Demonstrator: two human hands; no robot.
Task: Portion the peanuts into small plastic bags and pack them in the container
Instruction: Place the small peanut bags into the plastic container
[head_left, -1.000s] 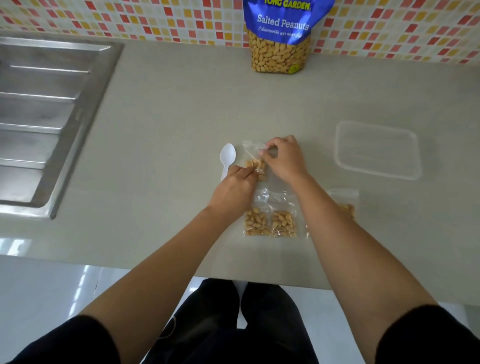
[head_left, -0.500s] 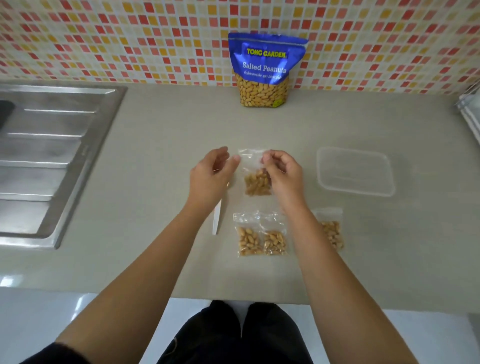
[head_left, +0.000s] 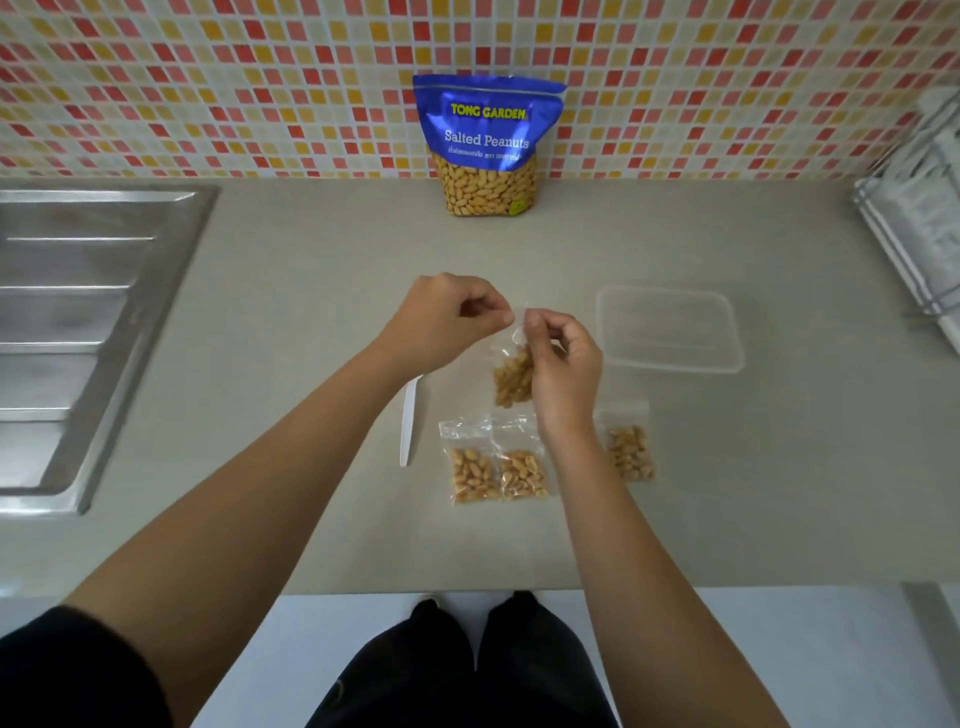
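- Held above mid-counter: small bag (head_left: 511, 374) of peanuts, top pinched between left hand (head_left: 447, 317) and right hand (head_left: 563, 364), apparently for sealing.
- Laid near the counter (head_left: 291, 322) front edge: three filled bags (head_left: 496, 462), clear of the work.
- Kept empty toward the right edge: container (head_left: 670, 327), within reach for packing.
- Stood at the back edge: peanut pouch (head_left: 488, 145).

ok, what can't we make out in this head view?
- Seal of the held bag: hidden by left hand and right hand.
- Spoon: bowl end hidden under the left forearm.
- Container: clear plastic, lid or tub unclear.
- Rack: cut off by the right edge.
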